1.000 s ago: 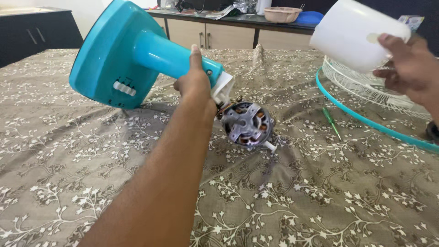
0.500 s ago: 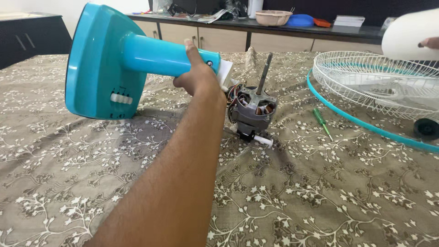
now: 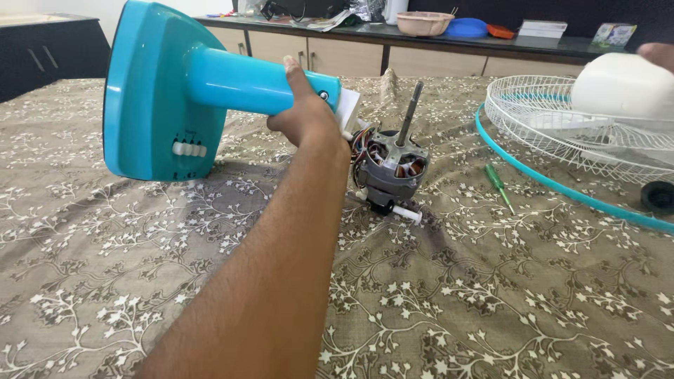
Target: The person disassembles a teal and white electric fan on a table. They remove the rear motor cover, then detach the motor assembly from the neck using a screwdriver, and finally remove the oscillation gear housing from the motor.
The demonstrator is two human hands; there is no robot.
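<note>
Brown cloth (image 3: pixel 491 302) with a white floral vine print, matte and slightly creased, spread over a wide flat surface. Behind it, a long dark-topped bench (image 3: pixel 435 42) with pale cabinet doors, carrying a beige bowl (image 3: pixel 420 22) and a flat blue lid (image 3: pixel 467 28).

Left hand (image 3: pixel 305 116): fingers wrapped firmly round the smooth cylindrical neck of a glossy turquoise plastic fan stand (image 3: pixel 182 91), thumb laid along the top; stand tipped sideways, its broad rounded base (image 3: pixel 144 98) raised and facing left, a row of white push-buttons (image 3: pixel 189 149) on the base edge.

At the neck's far end, a white plastic bracket (image 3: pixel 349 109) and a bared motor (image 3: pixel 393 165): grey metal housing, copper windings visible, coloured wires, a slim steel shaft (image 3: pixel 411 112) pointing up and slightly right, a small white knob (image 3: pixel 408 214) low at the front. Motor resting on the cloth just right of the hand.

Right hand (image 3: pixel 658 55): only a sliver in view at the upper right edge, laid on a smooth white rounded plastic cover (image 3: pixel 621 88); extent of closure cannot be told. Cover sitting on a white wire fan guard (image 3: pixel 554 133) with a turquoise rim (image 3: pixel 533 179).

Green-handled screwdriver (image 3: pixel 498 184) lying on the cloth between motor and guard rim. Black round cap (image 3: pixel 658 196) at the right edge, beside the rim.
</note>
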